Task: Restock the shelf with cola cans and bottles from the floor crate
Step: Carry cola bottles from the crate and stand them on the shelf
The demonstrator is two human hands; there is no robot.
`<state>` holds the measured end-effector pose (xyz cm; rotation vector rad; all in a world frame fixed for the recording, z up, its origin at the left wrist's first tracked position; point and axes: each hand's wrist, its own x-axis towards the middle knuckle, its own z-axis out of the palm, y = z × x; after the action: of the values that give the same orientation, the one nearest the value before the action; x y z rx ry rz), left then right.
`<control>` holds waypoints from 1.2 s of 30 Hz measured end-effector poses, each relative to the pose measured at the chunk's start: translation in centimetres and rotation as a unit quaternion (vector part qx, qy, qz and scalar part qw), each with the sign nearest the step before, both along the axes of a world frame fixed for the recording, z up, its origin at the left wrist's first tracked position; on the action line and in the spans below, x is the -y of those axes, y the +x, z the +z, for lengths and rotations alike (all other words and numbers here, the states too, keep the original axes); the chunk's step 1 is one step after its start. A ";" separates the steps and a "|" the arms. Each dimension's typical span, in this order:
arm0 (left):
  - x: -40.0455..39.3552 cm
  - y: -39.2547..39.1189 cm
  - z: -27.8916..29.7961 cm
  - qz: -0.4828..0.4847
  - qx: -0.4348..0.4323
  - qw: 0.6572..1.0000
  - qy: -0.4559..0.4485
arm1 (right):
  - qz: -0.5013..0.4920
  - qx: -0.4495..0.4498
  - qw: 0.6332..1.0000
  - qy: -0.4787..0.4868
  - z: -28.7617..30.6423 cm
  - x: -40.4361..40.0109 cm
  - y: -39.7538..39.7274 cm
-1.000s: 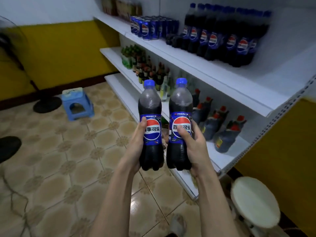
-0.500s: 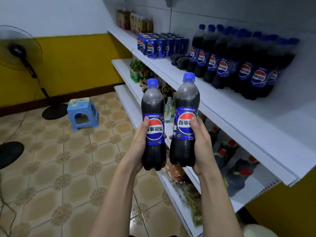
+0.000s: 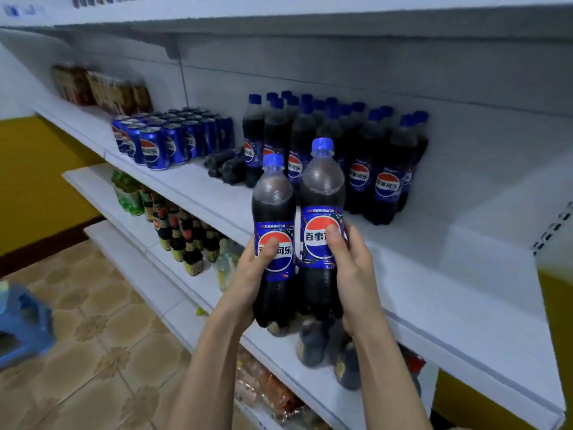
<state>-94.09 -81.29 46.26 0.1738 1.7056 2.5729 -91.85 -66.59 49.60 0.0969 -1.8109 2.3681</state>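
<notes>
Left hand (image 3: 248,271) grips a cola bottle (image 3: 273,240) at the label — thumb across the front of the blue label, the other fingers wrapped behind and hidden. Right hand (image 3: 353,268) grips a second cola bottle (image 3: 321,231) the same way, thumb (image 3: 333,240) pressed on the logo, its other fingers curled round the far side. Both bottles upright, blue caps up, touching side by side at frame centre, held in the air over the front edge of the middle shelf (image 3: 434,293); their bases are level with that edge, not resting on it.

On that shelf, behind the held pair: a block of standing cola bottles (image 3: 366,156), dark liquid, blue caps. Left of them a packed group of blue cola cans (image 3: 167,141). Between the two groups, a few dark bottles (image 3: 226,166) lying on their sides. At upper left, brown jars (image 3: 102,88), blurred. The shelf below carries green bottles (image 3: 127,193) and dark sauce bottles (image 3: 186,237); more dark bottles (image 3: 313,342) show under the hands. Blue plastic stool (image 3: 21,327) on the tiled floor (image 3: 93,352), lower left.

Against half a second ago — both bottles have risen and gone forward, now overlapping the shelved block; the stool has slid to the left edge and the fan has left the frame. The grip is unchanged.
</notes>
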 end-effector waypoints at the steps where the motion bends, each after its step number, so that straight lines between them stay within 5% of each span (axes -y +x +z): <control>1: -0.1 -1.7 0.5 -0.016 -0.015 1.000 -0.010 | -0.027 -0.012 1.000 0.001 0.4 0.0 -1.2; 13: -3.0 -14.4 3.1 -0.141 -0.107 0.976 -0.128 | -0.269 -0.024 0.957 0.103 0.0 -1.8 -9.9; 21: -3.8 -16.6 2.0 -0.175 -0.127 0.964 -0.154 | -0.255 -0.013 0.959 0.121 -1.1 -3.2 -9.8; 29: -1.9 -16.9 0.2 -0.168 -0.180 0.919 -0.308 | -0.224 0.042 0.953 0.200 -2.8 -5.0 -8.8; 36: -3.5 -17.0 0.2 -0.073 -0.159 0.939 -0.297 | -0.275 0.086 0.925 0.248 -3.4 -6.3 -9.9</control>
<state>-111.12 -77.82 46.45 0.6804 2.3822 1.8890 -101.79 -60.33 46.24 -0.5065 -2.1234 1.5473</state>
